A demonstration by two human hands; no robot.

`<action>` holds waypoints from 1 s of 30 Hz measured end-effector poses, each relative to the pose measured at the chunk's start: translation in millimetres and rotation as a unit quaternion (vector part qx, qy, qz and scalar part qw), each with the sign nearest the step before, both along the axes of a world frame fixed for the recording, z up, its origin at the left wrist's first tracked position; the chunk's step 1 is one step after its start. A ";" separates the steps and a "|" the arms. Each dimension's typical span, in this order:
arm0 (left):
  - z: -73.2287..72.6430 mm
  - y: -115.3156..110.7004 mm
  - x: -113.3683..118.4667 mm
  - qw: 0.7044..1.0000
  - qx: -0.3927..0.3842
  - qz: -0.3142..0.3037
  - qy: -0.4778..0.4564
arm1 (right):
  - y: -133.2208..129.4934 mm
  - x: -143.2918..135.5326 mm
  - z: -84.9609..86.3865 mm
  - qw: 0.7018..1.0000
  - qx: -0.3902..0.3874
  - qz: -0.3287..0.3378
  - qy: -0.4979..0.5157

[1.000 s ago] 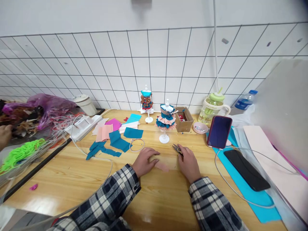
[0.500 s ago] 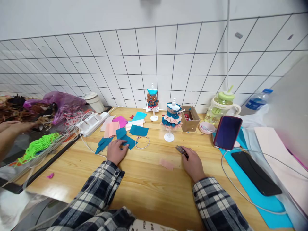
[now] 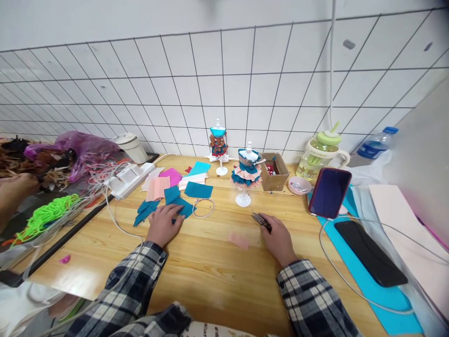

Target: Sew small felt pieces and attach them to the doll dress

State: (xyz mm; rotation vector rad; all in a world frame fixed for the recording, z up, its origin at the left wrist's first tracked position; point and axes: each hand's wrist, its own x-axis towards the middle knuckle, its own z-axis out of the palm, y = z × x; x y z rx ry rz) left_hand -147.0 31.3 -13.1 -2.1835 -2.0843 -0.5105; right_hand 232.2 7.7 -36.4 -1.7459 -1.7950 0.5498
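Observation:
My left hand [image 3: 164, 226] rests palm down on the wooden table, fingers spread, fingertips at the edge of teal crepe-paper pieces [image 3: 185, 209]. My right hand [image 3: 278, 238] lies on the table, closed around small thread snips [image 3: 261, 221] whose blades point away to the left. Between the hands is a small pale pink scrap [image 3: 239, 240]. Beyond it stands a mini dress form [image 3: 245, 175] in a teal and peach ruffled dress. A thin ring [image 3: 203, 208] lies near the teal pieces. Farther back is a second dress form [image 3: 218, 145] in brown ruffles.
A cardboard box [image 3: 275, 180], pink dish [image 3: 299, 185], jug [image 3: 317, 157] and propped phone [image 3: 329, 193] stand right of the dress forms. A black phone [image 3: 372, 252] lies on blue sheets. Left are a power strip [image 3: 131, 180], green cord [image 3: 49, 217] and another person's hand [image 3: 16, 192].
The view has shifted slightly, so the table's things sit a little farther left. The other person's hand at the left has changed position. My hands stay nearly in place, the snips still held.

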 end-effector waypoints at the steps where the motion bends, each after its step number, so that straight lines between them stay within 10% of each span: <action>1: 1.1 1.8 5.7 1.000 -0.008 0.005 0.003 | -0.2 -0.1 0.3 1.000 0.001 0.000 0.002; 6: 1.1 8.3 1.0 0.992 0.034 0.059 -0.111 | -1.1 0.2 0.2 1.000 0.003 0.007 0.014; 14: 12.6 -0.9 -1.2 0.840 0.303 0.233 -0.384 | -0.3 0.8 -3.2 0.999 0.010 -0.006 0.048; 19: 44.4 -18.3 54.0 0.818 0.335 -0.063 -0.463 | 1.6 0.8 -6.1 0.990 0.038 -0.064 0.123; 23: 59.9 -24.9 96.6 0.890 0.169 -0.305 -0.293 | -1.0 1.0 -0.9 0.976 0.058 -0.095 0.186; 30: 25.7 -23.9 135.4 0.928 0.008 -0.367 -0.066 | -24.4 -21.2 22.1 0.971 0.049 0.127 0.197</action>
